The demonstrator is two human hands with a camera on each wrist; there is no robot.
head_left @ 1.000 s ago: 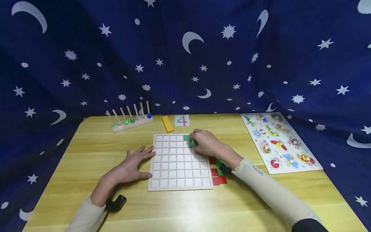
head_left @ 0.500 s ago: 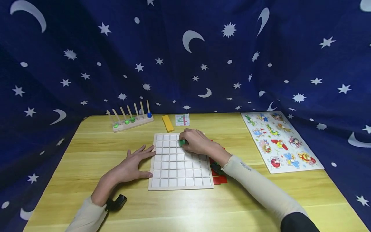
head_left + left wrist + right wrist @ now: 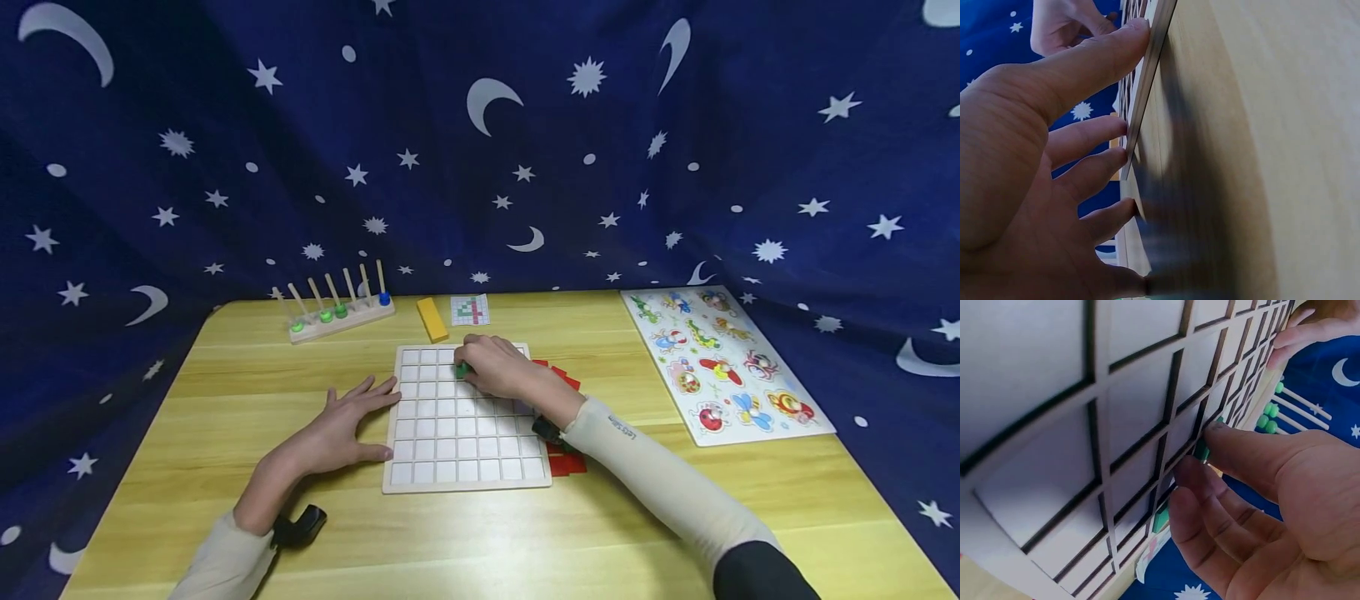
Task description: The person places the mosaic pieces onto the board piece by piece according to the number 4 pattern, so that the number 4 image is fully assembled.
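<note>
Right hand (image 3: 493,367) pinching a green tile (image 3: 462,371) at a gridded board (image 3: 457,450), left hand (image 3: 339,432) spreading wide against the edge nearest it

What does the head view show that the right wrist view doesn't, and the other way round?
Only the head view shows the white board of colourful insect pictures and the blue ring on the pale wooden peg rack.

Only the right wrist view shows a second green tile on the wooden grid board with white cells.

Both show the right hand pinching a green tile, the left hand at the grid board's edge, part of the peg rack, and the dark blue star-and-moon cloth.
</note>
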